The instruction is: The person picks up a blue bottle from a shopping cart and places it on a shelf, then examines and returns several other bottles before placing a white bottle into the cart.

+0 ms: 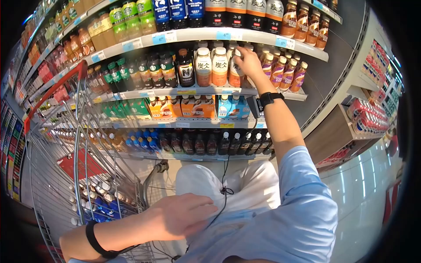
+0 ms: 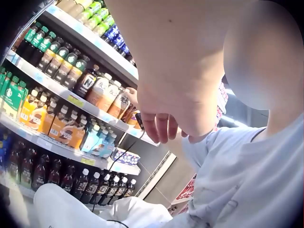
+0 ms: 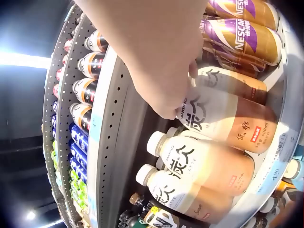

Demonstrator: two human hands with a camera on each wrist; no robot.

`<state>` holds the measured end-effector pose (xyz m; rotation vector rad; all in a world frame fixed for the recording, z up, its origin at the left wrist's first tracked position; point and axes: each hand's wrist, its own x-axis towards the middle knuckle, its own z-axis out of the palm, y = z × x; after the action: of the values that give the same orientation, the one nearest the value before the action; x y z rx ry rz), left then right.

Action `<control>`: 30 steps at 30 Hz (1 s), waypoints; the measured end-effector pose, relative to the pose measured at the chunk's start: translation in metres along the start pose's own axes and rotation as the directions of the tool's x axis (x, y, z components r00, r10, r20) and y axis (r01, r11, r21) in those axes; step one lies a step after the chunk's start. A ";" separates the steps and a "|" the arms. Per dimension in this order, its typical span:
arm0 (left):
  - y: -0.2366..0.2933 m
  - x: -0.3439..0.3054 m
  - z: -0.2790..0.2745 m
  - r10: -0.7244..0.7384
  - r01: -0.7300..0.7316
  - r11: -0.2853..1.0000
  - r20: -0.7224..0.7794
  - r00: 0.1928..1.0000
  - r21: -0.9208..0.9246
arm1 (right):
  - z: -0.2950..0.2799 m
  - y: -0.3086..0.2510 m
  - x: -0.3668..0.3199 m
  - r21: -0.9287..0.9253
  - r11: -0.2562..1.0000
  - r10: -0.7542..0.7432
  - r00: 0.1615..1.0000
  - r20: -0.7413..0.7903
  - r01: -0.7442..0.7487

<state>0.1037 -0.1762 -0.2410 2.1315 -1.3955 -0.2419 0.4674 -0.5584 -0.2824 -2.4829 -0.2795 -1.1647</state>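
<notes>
My right hand (image 1: pixel 249 62) reaches to the middle shelf and grips the top of a latte bottle (image 3: pixel 232 118) with a white upper label and orange-brown lower part. Its cap is hidden under the fingers. Two more latte bottles (image 1: pixel 219 66) of the same brand stand upright to its left, and another (image 3: pixel 237 84) shows on its other side in the right wrist view. My left hand (image 1: pixel 177 215) holds nothing, its fingers relaxed above the lap. In the left wrist view the left hand (image 2: pixel 178 95) looms large, fingertips hanging down.
To the left stands a wire shopping cart (image 1: pixel 79 175) with a red handle (image 1: pixel 57 94) and several bottles inside. Purple-labelled bottles (image 1: pixel 289 72) stand right of the lattes, a black coffee bottle (image 1: pixel 186 68) left of them. Boxed multipacks (image 1: pixel 197 106) fill the shelf below. A cable (image 1: pixel 226 175) hangs from the right wrist.
</notes>
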 end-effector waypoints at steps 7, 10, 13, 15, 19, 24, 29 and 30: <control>-0.004 -0.002 0.002 -0.011 0.011 1.000 0.011 1.000 -0.024 | -0.026 -0.028 -0.017 0.002 0.998 0.065 0.995 0.075 -0.066; -0.008 -0.003 0.001 -0.012 0.012 0.999 0.000 1.000 -0.045 | -0.036 -0.047 -0.050 0.074 0.994 -0.074 0.997 -0.015 0.075; -0.008 -0.002 -0.001 -0.054 0.055 0.997 0.014 0.998 -0.048 | -0.048 -0.070 -0.081 0.053 0.983 -0.169 0.979 -0.116 0.176; -0.008 0.000 -0.004 -0.080 0.079 0.997 -0.026 0.996 -0.025 | -0.065 -0.092 -0.092 0.028 0.964 -0.256 0.950 -0.177 0.265; -0.014 0.001 -0.003 -0.157 0.163 0.987 -0.230 0.960 0.006 | -0.121 -0.155 -0.115 0.152 0.889 -0.414 0.899 -0.140 0.433; -0.013 0.004 -0.013 -0.327 0.348 0.938 -0.312 0.892 0.011 | -0.147 -0.218 -0.159 0.528 0.721 -0.528 0.849 -0.001 0.449; -0.018 -0.001 -0.014 -0.502 0.495 0.865 -0.126 0.856 -0.083 | -0.151 -0.254 -0.194 0.796 0.516 -0.612 0.786 0.084 0.317; -0.019 -0.005 -0.010 -0.521 0.502 0.850 -0.122 0.845 -0.158 | -0.149 -0.260 -0.198 0.835 0.465 -0.566 0.824 0.024 0.294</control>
<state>0.1213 -0.1628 -0.2438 2.3266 -0.6745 -0.3396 0.1512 -0.3887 -0.2820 -1.7294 -1.3048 -0.5474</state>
